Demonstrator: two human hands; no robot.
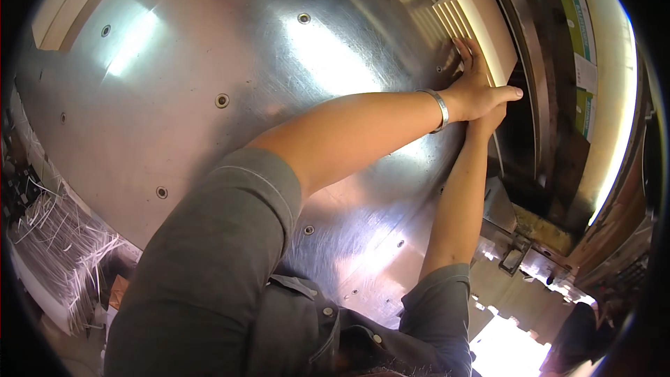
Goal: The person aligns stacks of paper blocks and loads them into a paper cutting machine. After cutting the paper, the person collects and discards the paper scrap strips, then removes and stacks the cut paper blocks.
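Note:
My left hand (477,91), with a silver band on its wrist, reaches across the metal table (181,139). Its fingers are stretched out against the near end of a pale cream block (493,21), which looks like stacked paper with several slit-like lines on its side. The thumb points right, over the block's near edge. Just below it, my right hand (488,123) meets the left hand at the block's near corner. Its fingers are mostly hidden by the left hand, so their pose does not show.
Small round fittings (222,100) dot the shiny tabletop. A dark machine frame (541,84) rises beyond the block, with a bright light strip (621,119) on the right. Another pale stack (70,0) sits far left. Thin paper strips (63,237) heap at lower left.

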